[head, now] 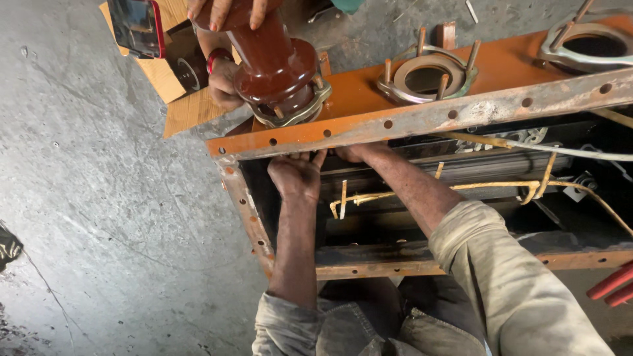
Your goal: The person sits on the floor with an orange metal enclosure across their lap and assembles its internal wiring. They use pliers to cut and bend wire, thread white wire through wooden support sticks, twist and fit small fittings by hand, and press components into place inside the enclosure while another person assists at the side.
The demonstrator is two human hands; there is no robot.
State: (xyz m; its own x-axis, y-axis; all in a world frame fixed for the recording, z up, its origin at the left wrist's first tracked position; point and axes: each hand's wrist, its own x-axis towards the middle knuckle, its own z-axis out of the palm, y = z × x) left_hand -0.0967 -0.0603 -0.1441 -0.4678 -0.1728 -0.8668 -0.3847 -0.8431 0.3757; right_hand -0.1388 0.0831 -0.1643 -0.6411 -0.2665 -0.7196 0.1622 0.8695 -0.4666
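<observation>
Work stands at the first of three flanges: a brown bushing (273, 62) sits in the left flange (300, 112), steadied by another person's hand (224, 10), while two flanges (428, 79) to the right stay empty. Left hand (297, 177), fingers curled, and right hand (356, 153), grip hidden, reach under the orange plate (369, 89) below the bushing.

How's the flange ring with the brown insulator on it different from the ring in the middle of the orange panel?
The left flange ring carries a brown insulator, gripped by another person's hand; the middle flange ring is bare, its round opening exposed. The middle ring's studs stand fully visible; the left ring's show only at the rim. Both are grey metal, mounted on the orange panel.
</observation>
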